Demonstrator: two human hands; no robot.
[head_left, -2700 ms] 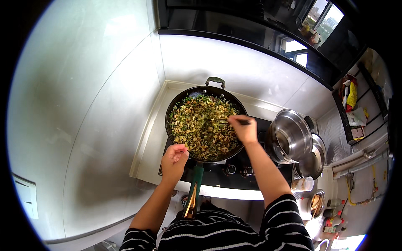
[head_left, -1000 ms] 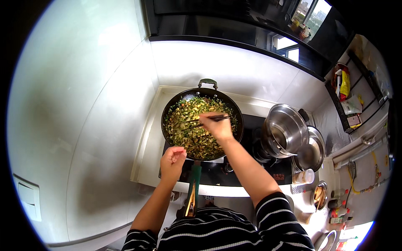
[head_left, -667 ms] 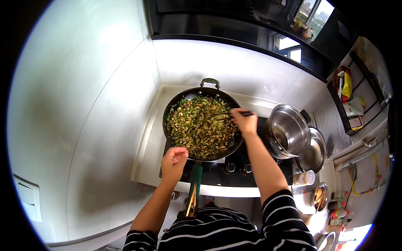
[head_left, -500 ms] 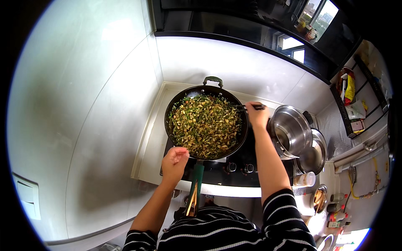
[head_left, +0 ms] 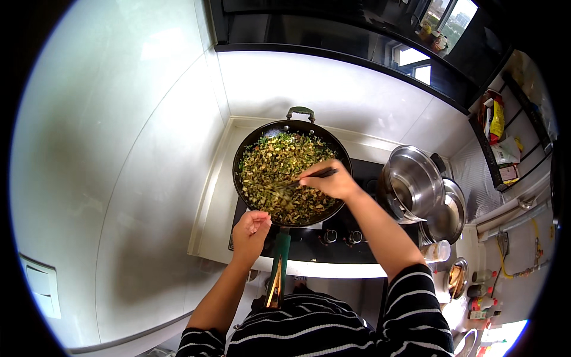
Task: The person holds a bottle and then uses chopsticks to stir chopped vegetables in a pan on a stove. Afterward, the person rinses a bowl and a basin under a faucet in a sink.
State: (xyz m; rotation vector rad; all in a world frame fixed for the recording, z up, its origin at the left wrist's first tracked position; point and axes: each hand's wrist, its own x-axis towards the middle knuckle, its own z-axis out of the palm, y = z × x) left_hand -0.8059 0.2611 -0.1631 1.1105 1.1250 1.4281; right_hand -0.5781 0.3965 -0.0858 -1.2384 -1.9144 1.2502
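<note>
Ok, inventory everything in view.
frying pan: one, black, on cooktop
chopped food: one mass, green-brown, inside pan
chopsticks: pair, black, in right hand
cooktop: one, black, centre
pot: one, silver, pan's right
shallow vessel: one, silver, beside pot
jar: one, pale, right
bowl: one, silver, lower right
bottles: several, red-capped, far right
rack: one, black, upper right
wall switch: one, white, far left
left hand: one, bare, by pan's near rim
right hand: one, bare, over pan
</note>
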